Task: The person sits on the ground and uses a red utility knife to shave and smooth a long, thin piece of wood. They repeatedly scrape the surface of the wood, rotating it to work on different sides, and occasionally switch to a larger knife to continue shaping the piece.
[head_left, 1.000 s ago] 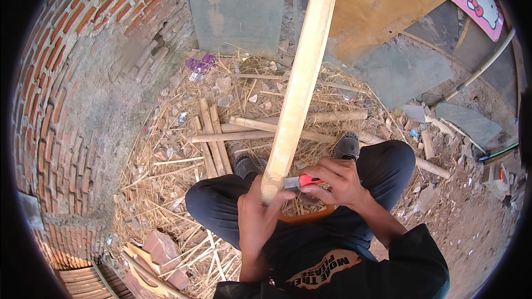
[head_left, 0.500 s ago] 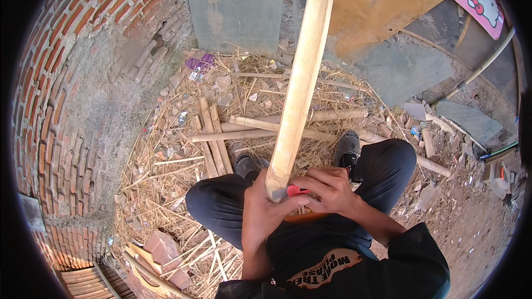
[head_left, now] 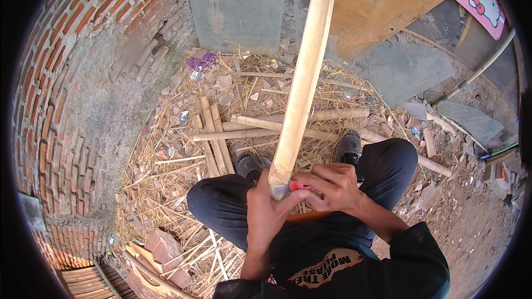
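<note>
A long split bamboo piece [head_left: 305,86] slants up and away from my lap, its hollow pale inner face showing. Around its near end my left hand [head_left: 262,210] is closed, with the thumb stretched toward the right hand. My right hand [head_left: 336,189] is wrapped round the red handle of a knife [head_left: 300,185]. The short grey blade lies against the bamboo's near end, close to my left thumb. Part of the handle is hidden by my fingers.
Several bamboo strips [head_left: 216,135] lie beyond my feet among straw and shavings. A bamboo pole [head_left: 435,166] rests to the right. A brick wall [head_left: 61,105] rises at left; a grey board [head_left: 238,11] and plywood sheet [head_left: 382,5] lean at the back. Broken brick [head_left: 166,254] sits near left.
The bamboo's far end has dropped into view; before, it ran past the top edge. Both hands have shifted slightly right, with the blade still at the near end.
</note>
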{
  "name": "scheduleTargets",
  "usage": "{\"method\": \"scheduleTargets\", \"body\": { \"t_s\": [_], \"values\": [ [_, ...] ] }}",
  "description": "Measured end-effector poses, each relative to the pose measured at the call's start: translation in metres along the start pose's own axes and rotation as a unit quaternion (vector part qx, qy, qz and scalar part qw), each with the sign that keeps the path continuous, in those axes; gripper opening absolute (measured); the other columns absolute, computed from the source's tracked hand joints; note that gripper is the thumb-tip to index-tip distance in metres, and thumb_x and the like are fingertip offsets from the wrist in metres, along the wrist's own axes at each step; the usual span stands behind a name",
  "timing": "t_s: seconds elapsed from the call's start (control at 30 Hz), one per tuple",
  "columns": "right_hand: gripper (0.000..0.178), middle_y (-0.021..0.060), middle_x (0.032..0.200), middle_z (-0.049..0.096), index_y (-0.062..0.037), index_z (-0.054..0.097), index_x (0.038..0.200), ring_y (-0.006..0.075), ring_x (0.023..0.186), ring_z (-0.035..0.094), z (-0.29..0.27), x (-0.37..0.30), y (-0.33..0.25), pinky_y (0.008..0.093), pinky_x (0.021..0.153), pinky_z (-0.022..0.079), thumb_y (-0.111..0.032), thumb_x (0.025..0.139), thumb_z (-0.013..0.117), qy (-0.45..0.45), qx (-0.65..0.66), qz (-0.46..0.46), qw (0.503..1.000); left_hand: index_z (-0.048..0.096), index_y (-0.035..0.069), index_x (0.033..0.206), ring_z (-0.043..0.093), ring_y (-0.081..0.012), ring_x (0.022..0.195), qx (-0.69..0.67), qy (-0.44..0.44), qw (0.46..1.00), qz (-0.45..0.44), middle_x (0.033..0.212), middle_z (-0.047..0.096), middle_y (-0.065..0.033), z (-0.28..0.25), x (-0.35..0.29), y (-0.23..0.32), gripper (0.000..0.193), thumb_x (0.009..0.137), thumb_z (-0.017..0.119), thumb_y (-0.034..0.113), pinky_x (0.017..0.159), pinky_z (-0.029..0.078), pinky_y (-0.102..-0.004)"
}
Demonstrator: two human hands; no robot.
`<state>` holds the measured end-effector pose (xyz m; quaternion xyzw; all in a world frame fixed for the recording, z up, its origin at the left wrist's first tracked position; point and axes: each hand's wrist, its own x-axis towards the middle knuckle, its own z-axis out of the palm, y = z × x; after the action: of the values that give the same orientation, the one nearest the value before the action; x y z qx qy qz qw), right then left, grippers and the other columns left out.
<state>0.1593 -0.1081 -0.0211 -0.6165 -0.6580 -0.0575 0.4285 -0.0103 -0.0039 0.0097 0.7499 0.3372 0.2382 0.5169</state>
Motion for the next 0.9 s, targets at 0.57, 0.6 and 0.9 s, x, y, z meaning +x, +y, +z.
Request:
{"method": "scheduleTargets", "body": {
  "t_s": [0.57,0.6,0.9],
  "values": [
    [0.022,0.0167,0.095,0.08,-0.0004,0.079,0.11,0.0264,0.08,0.079,-0.065,0.045,0.072,0.034,0.069,0.06,-0.015,0.094,0.081,0.192,-0.075,0.224,0.953,0.068,-0.005,0.121,0.079,-0.0406,0.082,0.056,-0.076,0.994,-0.057,0.086,0.077,-0.0226,0.002,-0.038,-0.004,0.051,0.091,0.089,0.031,0.069,0.059,-0.0419],
    [0.021,0.0161,0.093,0.079,-0.0002,0.079,0.11,0.0258,0.078,0.078,-0.069,0.047,0.078,0.0337,0.069,0.059,-0.015,0.095,0.08,0.182,-0.076,0.22,0.955,0.068,-0.005,0.122,0.079,-0.0416,0.083,0.06,-0.082,0.994,-0.045,0.086,0.077,-0.0228,0.001,-0.048,-0.011,0.052,0.091,0.089,0.032,0.069,0.059,-0.0424],
    [0.023,0.0124,0.081,0.072,0.0009,0.072,0.109,0.0234,0.067,0.068,-0.059,0.025,0.069,0.0325,0.064,0.051,-0.02,0.1,0.077,0.132,0.007,0.279,0.951,0.059,-0.003,0.108,0.073,-0.0486,0.085,0.131,-0.043,0.99,-0.028,0.082,0.072,-0.0254,-0.019,-0.029,-0.009,0.054,0.09,0.09,0.036,0.064,0.056,-0.045]
  ]
}}
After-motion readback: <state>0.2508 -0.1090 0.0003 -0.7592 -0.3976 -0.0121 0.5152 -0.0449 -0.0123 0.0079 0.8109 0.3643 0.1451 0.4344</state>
